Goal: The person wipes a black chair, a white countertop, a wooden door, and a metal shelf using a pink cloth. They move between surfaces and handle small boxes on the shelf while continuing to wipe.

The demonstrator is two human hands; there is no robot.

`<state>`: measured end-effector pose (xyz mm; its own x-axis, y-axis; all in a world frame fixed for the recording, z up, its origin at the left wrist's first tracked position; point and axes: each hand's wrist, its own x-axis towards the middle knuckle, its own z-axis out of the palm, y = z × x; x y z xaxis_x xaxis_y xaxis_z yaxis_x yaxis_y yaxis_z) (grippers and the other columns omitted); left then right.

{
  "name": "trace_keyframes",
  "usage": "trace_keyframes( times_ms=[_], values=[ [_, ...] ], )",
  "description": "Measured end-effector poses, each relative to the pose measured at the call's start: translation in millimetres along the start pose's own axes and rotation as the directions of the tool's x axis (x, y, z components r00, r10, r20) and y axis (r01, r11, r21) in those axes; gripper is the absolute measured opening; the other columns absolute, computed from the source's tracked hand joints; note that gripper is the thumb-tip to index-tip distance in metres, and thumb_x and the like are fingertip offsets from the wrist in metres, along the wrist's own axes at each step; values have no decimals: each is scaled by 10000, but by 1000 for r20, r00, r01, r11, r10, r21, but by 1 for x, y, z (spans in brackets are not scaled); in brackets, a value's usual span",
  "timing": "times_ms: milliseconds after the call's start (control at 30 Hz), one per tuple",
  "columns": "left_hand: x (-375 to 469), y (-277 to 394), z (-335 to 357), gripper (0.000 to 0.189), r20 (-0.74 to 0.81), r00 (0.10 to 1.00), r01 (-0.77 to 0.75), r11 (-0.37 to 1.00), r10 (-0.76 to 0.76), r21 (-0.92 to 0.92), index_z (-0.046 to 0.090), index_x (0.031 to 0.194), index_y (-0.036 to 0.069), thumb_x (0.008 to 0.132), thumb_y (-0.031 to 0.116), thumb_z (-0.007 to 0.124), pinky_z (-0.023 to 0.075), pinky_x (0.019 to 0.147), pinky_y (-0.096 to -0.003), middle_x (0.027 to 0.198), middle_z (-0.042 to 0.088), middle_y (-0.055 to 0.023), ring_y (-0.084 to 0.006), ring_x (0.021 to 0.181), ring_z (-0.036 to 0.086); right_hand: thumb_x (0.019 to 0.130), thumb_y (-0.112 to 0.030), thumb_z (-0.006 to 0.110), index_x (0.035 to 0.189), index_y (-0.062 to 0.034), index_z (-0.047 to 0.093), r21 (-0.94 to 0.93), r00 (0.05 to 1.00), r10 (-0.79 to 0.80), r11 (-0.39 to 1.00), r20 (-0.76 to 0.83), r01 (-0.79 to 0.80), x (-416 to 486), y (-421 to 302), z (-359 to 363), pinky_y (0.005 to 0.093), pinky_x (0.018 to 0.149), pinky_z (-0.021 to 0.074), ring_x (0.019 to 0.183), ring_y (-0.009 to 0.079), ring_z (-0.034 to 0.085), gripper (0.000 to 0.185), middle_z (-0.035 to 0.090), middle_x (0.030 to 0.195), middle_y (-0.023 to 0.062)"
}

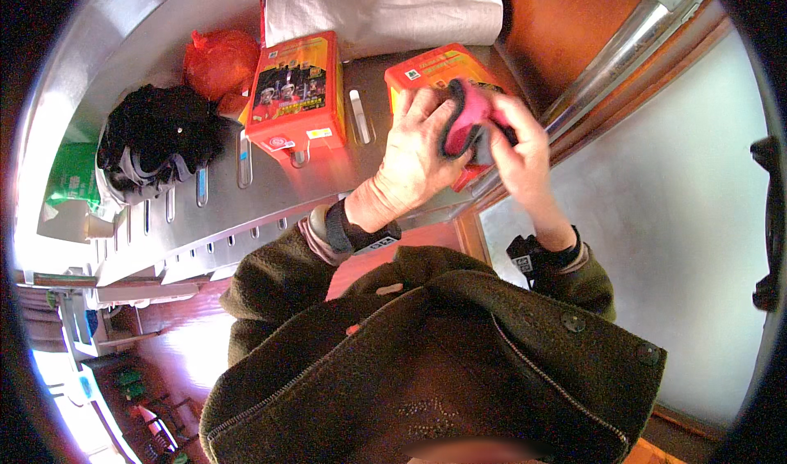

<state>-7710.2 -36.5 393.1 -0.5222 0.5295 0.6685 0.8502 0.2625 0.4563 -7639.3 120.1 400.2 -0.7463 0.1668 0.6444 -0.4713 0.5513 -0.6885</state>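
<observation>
My left hand (415, 147) and my right hand (522, 144) both grip a pink fabric item with dark edging (470, 116), folded or bunched between them; its exact kind cannot be told. Grey material shows below it by the right hand's fingers. Directly behind the hands lies a red and yellow printed box (424, 64), partly hidden by them. A second such box (295, 95) sits to the left on the slotted metal shelf (215, 218). Dark straps with printed tags are around both wrists.
Black fuzzy fabric (157, 132) is heaped at the left, beside a red bag (221, 64) and green packaging (74, 178). White cloth or sacking (381, 9) lies at the back. A metal pole (621, 52) and wood-framed pale panel (664, 218) bound the right side.
</observation>
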Motion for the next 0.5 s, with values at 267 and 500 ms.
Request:
trace_keyframes(
  times_ms=[267,500],
  values=[
    [-14,18,22,616,179,948,-289,947,264,136,580,1280,84,724,242,793,364,1089,-469,1335,564,-109,-290,1295,491,899,-192,668,1120,-79,675,-555,980,-170,808,101,198,38,39,-30,432,946,460,1080,336,607,248,661,1161,144],
    [-31,-14,-25,355,227,918,-344,938,325,48,654,1095,63,741,70,630,338,1099,-507,1271,633,-104,-218,1275,549,832,-176,750,1041,-39,667,-433,980,-34,893,198,118,20,24,-32,358,829,503,917,311,648,264,655,1030,142]
  ],
)
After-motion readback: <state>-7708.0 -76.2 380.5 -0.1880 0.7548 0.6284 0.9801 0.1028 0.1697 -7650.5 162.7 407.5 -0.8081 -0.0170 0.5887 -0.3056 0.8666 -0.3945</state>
